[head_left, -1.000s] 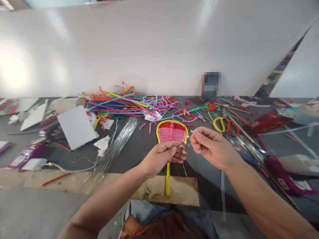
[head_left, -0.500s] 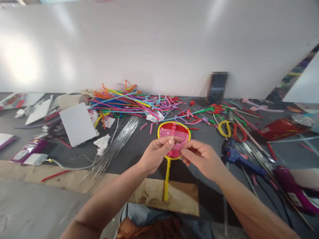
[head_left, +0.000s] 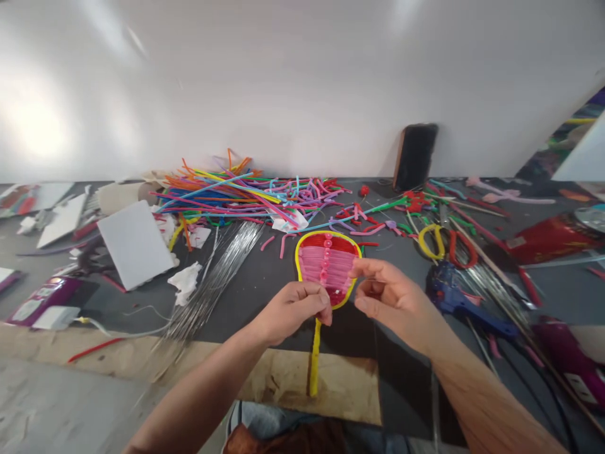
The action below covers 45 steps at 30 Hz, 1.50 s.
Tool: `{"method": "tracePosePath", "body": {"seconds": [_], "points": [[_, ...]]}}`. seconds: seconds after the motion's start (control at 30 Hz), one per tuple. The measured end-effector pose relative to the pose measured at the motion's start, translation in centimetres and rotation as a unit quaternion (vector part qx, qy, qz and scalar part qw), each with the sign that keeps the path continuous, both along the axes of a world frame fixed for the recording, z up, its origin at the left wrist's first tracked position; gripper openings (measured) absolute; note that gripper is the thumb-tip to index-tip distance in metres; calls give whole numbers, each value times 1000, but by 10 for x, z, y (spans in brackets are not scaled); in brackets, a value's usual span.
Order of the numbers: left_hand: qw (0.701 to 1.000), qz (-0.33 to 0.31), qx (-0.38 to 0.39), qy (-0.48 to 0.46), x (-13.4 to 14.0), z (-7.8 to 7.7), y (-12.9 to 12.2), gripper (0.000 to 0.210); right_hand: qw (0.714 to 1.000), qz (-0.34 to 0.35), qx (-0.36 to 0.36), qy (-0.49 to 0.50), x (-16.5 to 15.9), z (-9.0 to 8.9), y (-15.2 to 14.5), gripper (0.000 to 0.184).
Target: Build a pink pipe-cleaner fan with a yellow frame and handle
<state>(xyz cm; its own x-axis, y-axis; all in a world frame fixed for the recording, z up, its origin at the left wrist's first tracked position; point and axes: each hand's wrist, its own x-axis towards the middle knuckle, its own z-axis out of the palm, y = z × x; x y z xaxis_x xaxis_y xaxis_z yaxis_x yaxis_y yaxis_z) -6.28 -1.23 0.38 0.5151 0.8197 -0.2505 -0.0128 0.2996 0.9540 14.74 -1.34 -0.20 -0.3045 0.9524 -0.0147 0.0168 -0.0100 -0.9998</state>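
A fan-shaped piece made of pipe cleaners [head_left: 312,260] lies before me, with a yellow rim, red and pink bands and a row of pink beads [head_left: 327,252] down its middle. Its yellow handle [head_left: 314,359] points toward me. My left hand [head_left: 297,310] is over the fan's lower left edge, thumb and fingers pressed together; whatever they pinch is hidden. At the fan's right rim, my right hand [head_left: 394,299] is half curled, thumb apart from the fingers, with nothing visible between them. A small white spot shows on the fan's lower part, between the hands.
Behind lies a heap of coloured pipe cleaners [head_left: 222,192]; thin wires [head_left: 215,274] lie left. To the right are a blue glue gun [head_left: 460,302], scissors [head_left: 447,243] and a red can [head_left: 553,236]. A phone [head_left: 416,156] leans on the white wall. Brown board [head_left: 345,384] lies in front.
My hands have moved apart. The left came down toward the fan's lower edge; the right drew slightly right and its fingers spread. More of the fan's pink middle shows. The view has shifted slightly.
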Motion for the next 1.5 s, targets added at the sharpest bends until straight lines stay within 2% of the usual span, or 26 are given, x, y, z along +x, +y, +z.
{"method": "tracePosePath", "body": {"seconds": [0.17, 0.27, 0.33, 0.43, 0.53, 0.63, 0.77, 0.93, 1.03, 1.1, 1.27, 1.3, 1.37, 1.43, 1.5], "points": [[999, -18, -18, 32, 5, 1, 0, 34, 997, 53, -39, -26, -7, -5, -5, 27], [996, -45, -48, 59, 7, 1, -1, 36, 995, 68, -31, -68, -10, -6, -6, 21], [996, -44, -16, 78, 8, -1, -3, 35, 993, 59, 8, -102, -11, -6, -6, 20], [988, -9, 89, 125, 6, -2, -6, 32, 988, 34, 70, -131, -12, -4, -6, 18], [967, 14, 174, 187, 3, 2, -10, 28, 988, 16, 94, -121, -13, -1, -8, 17], [949, 20, 222, 224, 4, 9, -13, 27, 989, -3, 109, -97, -13, 2, -11, 17], [947, 10, 223, 231, 9, 10, -13, 27, 982, -11, 144, -118, -10, 3, -10, 16], [957, 3, 204, 207, 12, 2, -11, 27, 952, 7, 267, -148, -8, 0, -10, 11], [949, 24, 229, 214, 11, 1, -14, 21, 946, 45, 283, -151, -10, 2, -11, 13], [938, 24, 255, 234, 9, 3, -18, 19, 949, 45, 278, -142, -11, 3, -13, 13], [905, 23, 307, 292, -7, 14, -18, 22, 969, -10, 202, -143, -2, 6, -10, 14], [896, 29, 318, 308, -13, 16, -15, 24, 974, -31, 183, -133, 3, 6, -6, 14], [873, 55, 336, 348, -30, 20, -5, 26, 978, -118, 155, -76, 16, 4, 3, 12], [836, 111, 339, 416, -51, 21, 11, 26, 965, -221, 138, 9, 29, 1, 13, 7], [782, 118, 326, 518, -72, 18, 32, 28, 954, -268, 126, 47, 36, -3, 20, 7]]}}
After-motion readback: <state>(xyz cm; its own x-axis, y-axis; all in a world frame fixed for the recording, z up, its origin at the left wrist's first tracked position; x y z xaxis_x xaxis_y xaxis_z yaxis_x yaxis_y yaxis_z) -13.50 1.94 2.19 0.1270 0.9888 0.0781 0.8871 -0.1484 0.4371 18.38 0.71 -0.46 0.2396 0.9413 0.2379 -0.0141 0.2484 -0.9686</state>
